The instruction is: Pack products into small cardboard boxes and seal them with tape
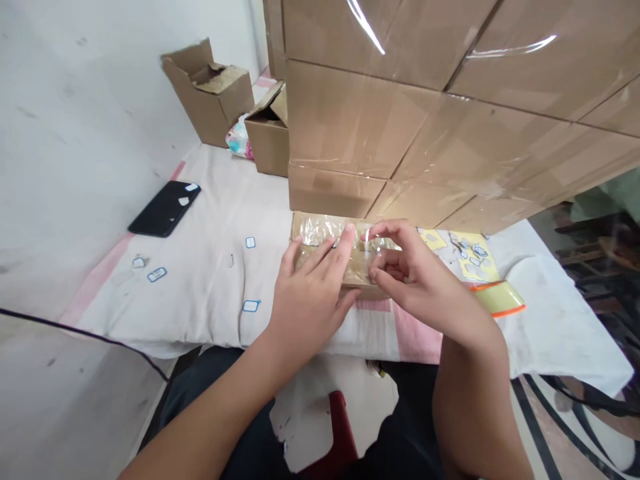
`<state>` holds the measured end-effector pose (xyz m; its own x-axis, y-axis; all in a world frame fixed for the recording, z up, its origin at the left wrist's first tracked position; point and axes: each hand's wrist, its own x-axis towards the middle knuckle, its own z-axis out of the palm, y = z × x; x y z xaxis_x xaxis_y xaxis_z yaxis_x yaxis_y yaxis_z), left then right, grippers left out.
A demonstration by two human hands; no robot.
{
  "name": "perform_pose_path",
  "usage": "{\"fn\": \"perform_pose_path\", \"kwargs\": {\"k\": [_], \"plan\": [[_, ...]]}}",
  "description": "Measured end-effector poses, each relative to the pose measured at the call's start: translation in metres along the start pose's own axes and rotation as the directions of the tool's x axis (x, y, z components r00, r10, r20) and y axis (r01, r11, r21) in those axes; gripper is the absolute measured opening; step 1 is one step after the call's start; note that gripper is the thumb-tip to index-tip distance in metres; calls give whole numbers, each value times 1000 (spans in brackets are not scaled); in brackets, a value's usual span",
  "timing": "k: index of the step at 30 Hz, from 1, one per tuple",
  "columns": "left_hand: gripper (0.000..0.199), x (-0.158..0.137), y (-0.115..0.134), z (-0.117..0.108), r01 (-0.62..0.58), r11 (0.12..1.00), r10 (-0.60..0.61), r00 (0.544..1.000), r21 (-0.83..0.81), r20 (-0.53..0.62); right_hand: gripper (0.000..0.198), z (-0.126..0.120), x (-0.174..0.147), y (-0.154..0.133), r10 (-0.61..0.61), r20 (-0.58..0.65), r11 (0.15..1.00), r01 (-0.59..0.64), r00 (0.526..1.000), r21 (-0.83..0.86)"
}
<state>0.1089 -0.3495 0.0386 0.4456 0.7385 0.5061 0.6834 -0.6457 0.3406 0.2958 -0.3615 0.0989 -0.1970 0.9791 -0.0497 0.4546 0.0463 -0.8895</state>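
A small flat cardboard box (367, 291) lies in front of me, with shiny, wrinkled clear tape (320, 229) across its top. My left hand (315, 287) rests on the box with its fingers spread, the thumb at the near edge. Over the right part of the box, my right hand (407, 263) is curled, with thumb and bent fingers at a glossy bit of the clear tape. Its grip is partly hidden, and the far right end of the box lies behind this hand.
Stacked, taped cartons (350, 120) rise right behind the box. Two opened boxes (220, 110) stand at the back left. On the cloth-covered table (215, 267) lie a black phone (163, 210), small blue-edged labels (251, 305), yellow sheets (475, 260) and an orange-edged yellowish roll (500, 298).
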Motion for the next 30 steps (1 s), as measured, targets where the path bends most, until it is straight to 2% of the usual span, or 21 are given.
{"fn": "perform_pose_path", "kwargs": {"k": [3,7,9,12,13,15,18,22,27,30], "plan": [[77,0,0,0,-4,1000,4,1000,16,-8,41,2,0,-4,30,-12,999,-30,999,-30],[68,0,-1,-1,-11,1000,11,999,7,-41,40,4,1,-3,11,-41,999,-13,999,-33],[51,0,-2,-3,-34,999,33,997,-10,-63,41,4,1,-2,-5,-53,999,3,999,-43],[15,0,-2,-7,-91,996,92,990,14,-111,41,4,2,0,-15,-58,998,11,998,-62],[10,0,-2,-7,-107,994,111,985,33,-131,41,4,2,0,-18,-57,998,14,998,-68],[10,-1,-1,-8,-127,990,136,978,66,-158,41,4,2,0,-25,-57,997,20,998,-80],[16,-2,-1,-7,-151,985,161,977,77,-138,41,3,1,0,-41,-63,993,34,997,-110],[14,-2,-1,-5,-169,983,179,972,76,-150,34,2,-1,-4,-90,-124,978,64,988,-199],[14,-2,0,-3,-167,983,178,969,81,-171,16,-3,3,-4,-256,-256,913,146,932,-381],[15,-2,0,-3,-163,983,176,969,83,-175,11,-5,7,1,-283,-293,891,137,913,-433]]}}
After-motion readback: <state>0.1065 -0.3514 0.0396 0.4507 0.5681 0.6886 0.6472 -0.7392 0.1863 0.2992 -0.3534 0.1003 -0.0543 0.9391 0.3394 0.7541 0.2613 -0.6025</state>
